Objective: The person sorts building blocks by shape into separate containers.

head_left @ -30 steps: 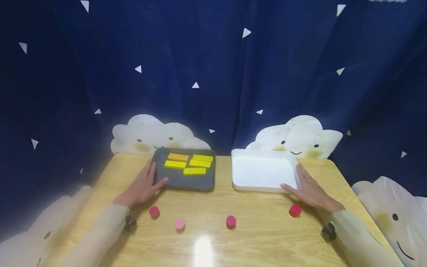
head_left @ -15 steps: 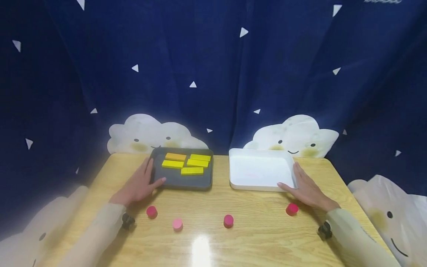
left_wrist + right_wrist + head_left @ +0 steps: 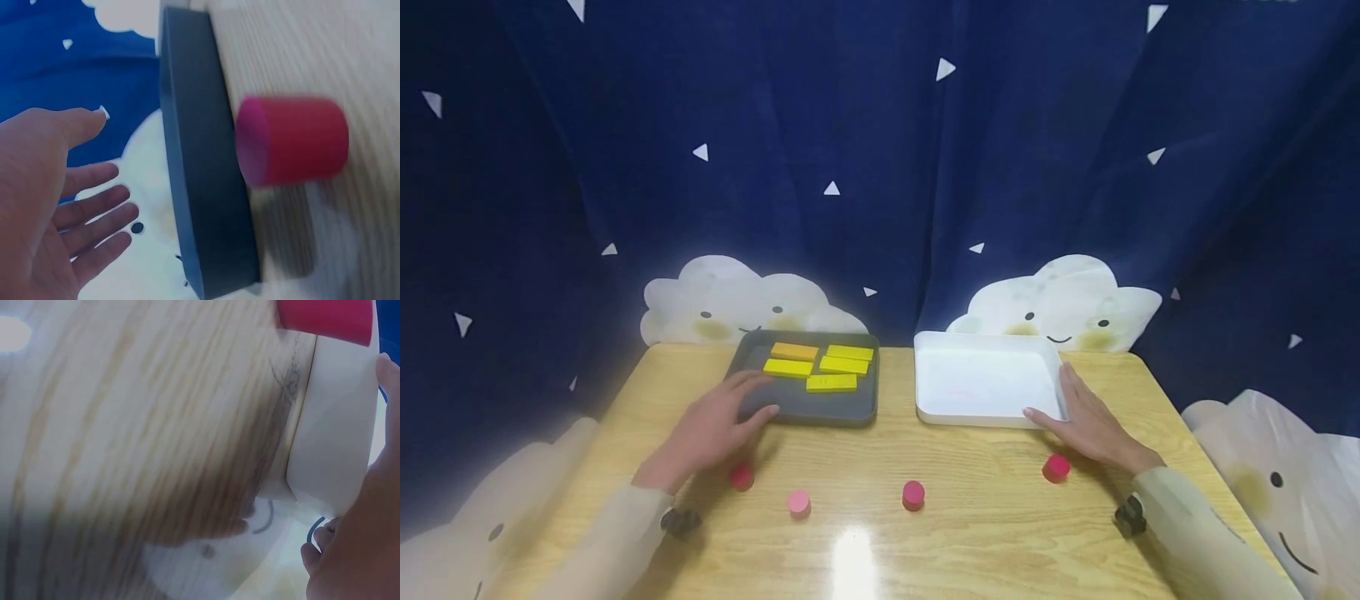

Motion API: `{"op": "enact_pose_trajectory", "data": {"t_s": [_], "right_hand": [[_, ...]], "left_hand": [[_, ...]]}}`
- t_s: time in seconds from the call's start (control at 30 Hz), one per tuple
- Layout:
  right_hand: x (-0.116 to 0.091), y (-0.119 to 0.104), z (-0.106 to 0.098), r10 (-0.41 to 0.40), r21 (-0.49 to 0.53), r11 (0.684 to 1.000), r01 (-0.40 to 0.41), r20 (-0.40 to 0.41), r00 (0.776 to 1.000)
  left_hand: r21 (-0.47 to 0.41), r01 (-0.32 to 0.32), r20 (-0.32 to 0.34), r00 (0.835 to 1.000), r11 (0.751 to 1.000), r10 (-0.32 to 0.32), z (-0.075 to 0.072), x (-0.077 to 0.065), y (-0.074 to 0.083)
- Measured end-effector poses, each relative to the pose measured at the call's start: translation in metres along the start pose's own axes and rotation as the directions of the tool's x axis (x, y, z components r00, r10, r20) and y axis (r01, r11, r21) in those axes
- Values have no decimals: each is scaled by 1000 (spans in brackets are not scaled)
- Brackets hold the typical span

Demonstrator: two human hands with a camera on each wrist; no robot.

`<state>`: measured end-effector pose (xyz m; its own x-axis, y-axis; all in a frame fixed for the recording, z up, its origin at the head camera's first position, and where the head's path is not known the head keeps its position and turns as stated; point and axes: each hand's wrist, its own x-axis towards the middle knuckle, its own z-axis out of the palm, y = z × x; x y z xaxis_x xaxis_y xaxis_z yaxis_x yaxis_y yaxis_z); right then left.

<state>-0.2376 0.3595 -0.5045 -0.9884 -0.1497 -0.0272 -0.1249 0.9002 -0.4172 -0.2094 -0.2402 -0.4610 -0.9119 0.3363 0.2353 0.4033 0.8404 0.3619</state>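
At the left, my left hand (image 3: 707, 433) hovers over the near-left corner of a dark grey tray (image 3: 820, 408), fingers loosely spread and holding nothing. Several flat yellow blocks (image 3: 831, 383) and one orange block (image 3: 794, 352) lie in that tray. A red cylinder (image 3: 306, 140) stands on the table in front of it, close to my left wrist. My right hand (image 3: 1093, 425) rests against the near-right corner of a white tray (image 3: 985, 379), thumb at the front rim and straight fingers along the right side. Nothing lies in the white tray.
On the wooden table (image 3: 985, 542) in front of the trays stand a pink cylinder (image 3: 799, 503), a dark pink cylinder (image 3: 913, 495) and, near my right hand, another red cylinder (image 3: 1056, 468). A navy curtain (image 3: 880, 167) with cloud shapes hangs behind the table.
My left hand has come off the dark tray's left side, its fingers now reaching over the near-left corner. The right hand and the objects stay in place; the head view shifts slightly.
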Motion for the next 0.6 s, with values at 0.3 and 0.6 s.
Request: {"op": "enact_pose_trajectory", "data": {"t_s": [0.3, 0.6], "right_hand": [[1, 0, -2, 7, -3, 1000, -7, 6, 1000], [1, 0, -1, 7, -7, 1000, -7, 4, 1000]], "left_hand": [[52, -90, -4, 996, 995, 90, -6, -27, 31], [161, -114, 13, 993, 980, 113, -3, -55, 36]]}}
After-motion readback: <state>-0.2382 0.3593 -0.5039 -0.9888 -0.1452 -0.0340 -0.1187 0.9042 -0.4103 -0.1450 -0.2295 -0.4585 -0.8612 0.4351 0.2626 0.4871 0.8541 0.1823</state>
